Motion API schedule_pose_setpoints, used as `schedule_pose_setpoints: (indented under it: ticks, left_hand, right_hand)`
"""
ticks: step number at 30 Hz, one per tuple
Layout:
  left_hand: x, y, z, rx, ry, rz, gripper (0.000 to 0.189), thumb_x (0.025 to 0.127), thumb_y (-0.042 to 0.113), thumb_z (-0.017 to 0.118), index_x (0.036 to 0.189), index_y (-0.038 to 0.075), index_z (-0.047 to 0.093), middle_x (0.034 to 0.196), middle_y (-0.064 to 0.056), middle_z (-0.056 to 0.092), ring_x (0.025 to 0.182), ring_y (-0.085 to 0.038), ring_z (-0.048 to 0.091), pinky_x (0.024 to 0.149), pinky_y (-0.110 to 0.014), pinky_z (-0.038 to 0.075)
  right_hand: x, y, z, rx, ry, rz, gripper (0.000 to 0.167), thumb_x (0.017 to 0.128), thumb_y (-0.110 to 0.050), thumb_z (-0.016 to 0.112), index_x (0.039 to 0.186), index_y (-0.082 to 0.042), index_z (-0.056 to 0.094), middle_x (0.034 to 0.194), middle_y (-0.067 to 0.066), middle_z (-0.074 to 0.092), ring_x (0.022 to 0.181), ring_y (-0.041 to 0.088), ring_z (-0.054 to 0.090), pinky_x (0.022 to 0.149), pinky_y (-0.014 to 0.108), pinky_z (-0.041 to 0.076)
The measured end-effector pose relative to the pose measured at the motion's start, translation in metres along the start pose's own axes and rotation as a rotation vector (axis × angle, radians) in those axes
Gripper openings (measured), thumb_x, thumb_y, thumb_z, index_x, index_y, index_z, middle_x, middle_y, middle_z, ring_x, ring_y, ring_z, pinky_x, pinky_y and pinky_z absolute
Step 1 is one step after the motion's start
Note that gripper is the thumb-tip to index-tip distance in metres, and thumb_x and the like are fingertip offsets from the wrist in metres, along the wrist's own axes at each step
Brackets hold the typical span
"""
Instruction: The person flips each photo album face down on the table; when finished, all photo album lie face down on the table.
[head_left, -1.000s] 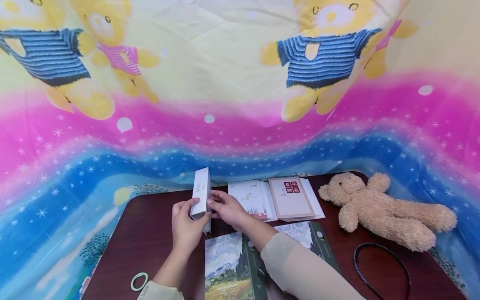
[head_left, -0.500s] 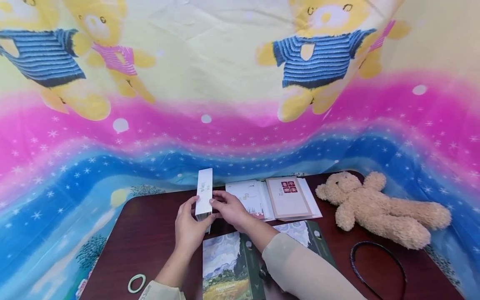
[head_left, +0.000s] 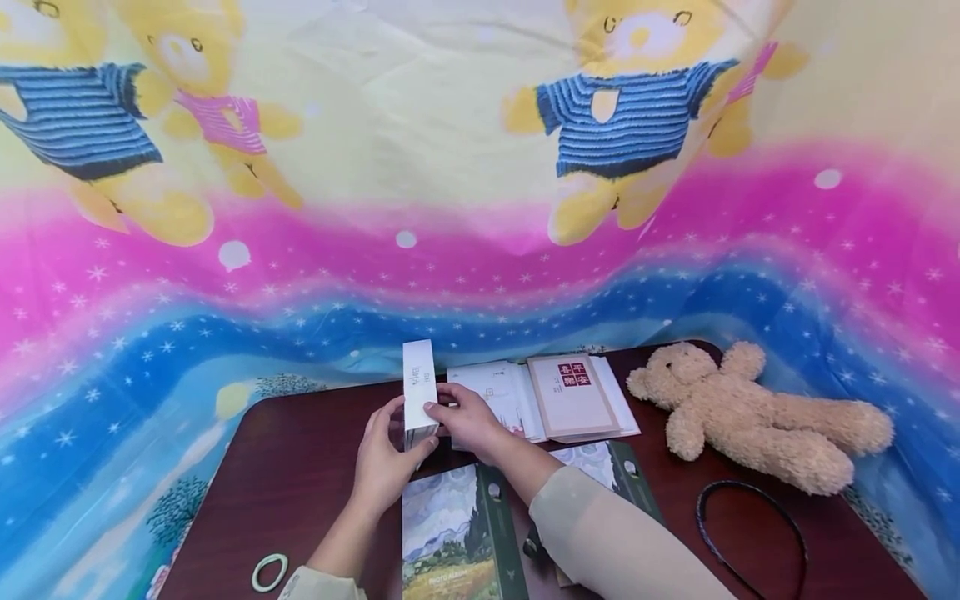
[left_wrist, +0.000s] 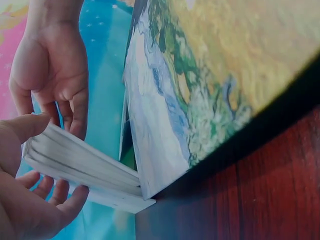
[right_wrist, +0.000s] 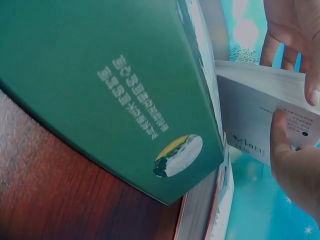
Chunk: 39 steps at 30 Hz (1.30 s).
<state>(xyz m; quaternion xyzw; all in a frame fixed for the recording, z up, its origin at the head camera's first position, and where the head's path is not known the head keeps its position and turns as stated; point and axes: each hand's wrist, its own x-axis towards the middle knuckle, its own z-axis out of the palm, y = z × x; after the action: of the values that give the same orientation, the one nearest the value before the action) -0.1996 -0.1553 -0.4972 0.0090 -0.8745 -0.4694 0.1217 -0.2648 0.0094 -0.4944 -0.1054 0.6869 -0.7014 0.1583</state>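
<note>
A thick white book [head_left: 420,385] stands on edge on the dark table, its printed spine facing up. My left hand [head_left: 384,462] grips its near end. In the left wrist view, the left thumb lies on one cover and the curled fingers on the other, with page edges [left_wrist: 70,152] between. My right hand [head_left: 474,421] holds the book from the right, thumb by the spine. In the right wrist view, one finger of the right hand [right_wrist: 300,172] presses the printed cover [right_wrist: 250,112]. Right beside the book lies a white-covered book [head_left: 495,392], partly hidden by the right hand.
A photo album [head_left: 450,533] with a painted cover lies in front; another album [head_left: 588,457] is partly under the right sleeve. A tan book [head_left: 573,404] lies at the back, a teddy bear [head_left: 750,417] and black headband [head_left: 701,507] at right, a pale green ring [head_left: 283,564] at left.
Both hands have moved the white book to the right, toward the white-covered book, and its spine has turned slightly. The head view has shifted a little.
</note>
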Motion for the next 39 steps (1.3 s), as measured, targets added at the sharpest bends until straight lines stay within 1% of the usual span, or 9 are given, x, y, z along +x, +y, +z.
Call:
schedule_pose_setpoints:
  ticks: [3, 6, 11, 15, 19, 23, 31, 35, 39]
  left_hand:
    - [0.001, -0.004, 0.0, -0.05, -0.021, -0.001, 0.077, 0.084, 0.021, 0.089, 0.151, 0.015, 0.051, 0.141, -0.009, 0.054, 0.116, -0.028, 0.058, 0.093, -0.05, 0.056]
    - [0.003, -0.007, -0.001, -0.095, -0.041, -0.008, 0.07, 0.086, 0.019, 0.087, 0.148, 0.014, 0.054, 0.139, -0.009, 0.056, 0.117, -0.029, 0.059, 0.097, -0.051, 0.055]
    - [0.003, -0.009, -0.002, -0.109, -0.067, -0.028, 0.062, 0.09, 0.018, 0.084, 0.145, 0.012, 0.057, 0.14, -0.011, 0.056, 0.117, -0.029, 0.061, 0.098, -0.049, 0.055]
    - [0.004, -0.011, -0.002, -0.092, -0.071, -0.045, 0.055, 0.091, 0.015, 0.082, 0.142, 0.012, 0.061, 0.139, -0.01, 0.057, 0.118, -0.03, 0.062, 0.097, -0.048, 0.056]
    - [0.004, -0.013, -0.002, -0.059, -0.073, -0.04, 0.051, 0.091, 0.013, 0.081, 0.139, 0.013, 0.064, 0.138, -0.009, 0.058, 0.117, -0.029, 0.062, 0.095, -0.046, 0.057]
    - [0.005, -0.015, -0.002, -0.016, -0.07, -0.025, 0.049, 0.092, 0.014, 0.081, 0.138, 0.014, 0.066, 0.137, -0.007, 0.06, 0.117, -0.028, 0.062, 0.095, -0.047, 0.057]
    - [0.006, -0.017, -0.003, 0.059, -0.062, -0.003, 0.048, 0.09, 0.017, 0.083, 0.136, 0.016, 0.068, 0.136, -0.006, 0.062, 0.115, -0.028, 0.063, 0.094, -0.048, 0.057]
    - [0.006, -0.018, -0.004, 0.097, -0.052, 0.005, 0.049, 0.089, 0.018, 0.084, 0.135, 0.014, 0.069, 0.137, -0.007, 0.062, 0.115, -0.029, 0.063, 0.093, -0.048, 0.058]
    - [0.005, -0.02, -0.005, 0.126, -0.056, 0.003, 0.05, 0.089, 0.019, 0.084, 0.136, 0.014, 0.068, 0.139, -0.008, 0.061, 0.116, -0.03, 0.063, 0.094, -0.048, 0.057]
  right_hand:
    - [0.0, 0.001, -0.002, 0.019, -0.011, 0.003, 0.054, 0.103, -0.02, 0.066, 0.149, 0.002, 0.049, 0.136, 0.019, 0.06, 0.108, 0.024, 0.068, 0.085, 0.038, 0.06]
    - [-0.001, 0.002, -0.005, 0.009, -0.011, 0.009, 0.054, 0.103, -0.02, 0.065, 0.149, 0.002, 0.048, 0.137, 0.019, 0.06, 0.108, 0.024, 0.068, 0.086, 0.038, 0.06]
    - [-0.001, 0.004, -0.009, -0.019, -0.002, 0.019, 0.054, 0.103, -0.02, 0.065, 0.15, 0.002, 0.049, 0.136, 0.017, 0.061, 0.108, 0.023, 0.067, 0.088, 0.042, 0.059]
    - [-0.002, 0.007, -0.01, -0.022, -0.006, 0.012, 0.053, 0.103, -0.018, 0.064, 0.149, 0.003, 0.049, 0.136, 0.018, 0.061, 0.11, 0.025, 0.066, 0.091, 0.046, 0.058]
    - [-0.002, 0.01, -0.012, -0.022, -0.008, 0.018, 0.052, 0.103, -0.018, 0.063, 0.149, 0.002, 0.05, 0.137, 0.018, 0.061, 0.113, 0.026, 0.066, 0.092, 0.044, 0.058]
    - [-0.002, 0.012, -0.013, -0.027, -0.009, 0.036, 0.051, 0.103, -0.017, 0.063, 0.149, 0.002, 0.05, 0.137, 0.017, 0.061, 0.113, 0.025, 0.066, 0.092, 0.043, 0.058]
    - [-0.001, 0.015, -0.01, -0.02, 0.011, 0.049, 0.053, 0.101, -0.014, 0.065, 0.149, 0.004, 0.05, 0.135, 0.019, 0.062, 0.112, 0.026, 0.067, 0.092, 0.042, 0.058]
    - [0.0, 0.018, -0.007, -0.024, 0.02, 0.066, 0.052, 0.102, -0.014, 0.065, 0.149, 0.002, 0.05, 0.134, 0.018, 0.063, 0.111, 0.025, 0.067, 0.094, 0.043, 0.057]
    - [0.001, 0.022, -0.004, -0.035, 0.035, 0.083, 0.051, 0.101, -0.014, 0.066, 0.148, 0.001, 0.052, 0.134, 0.016, 0.064, 0.11, 0.023, 0.067, 0.094, 0.042, 0.057]
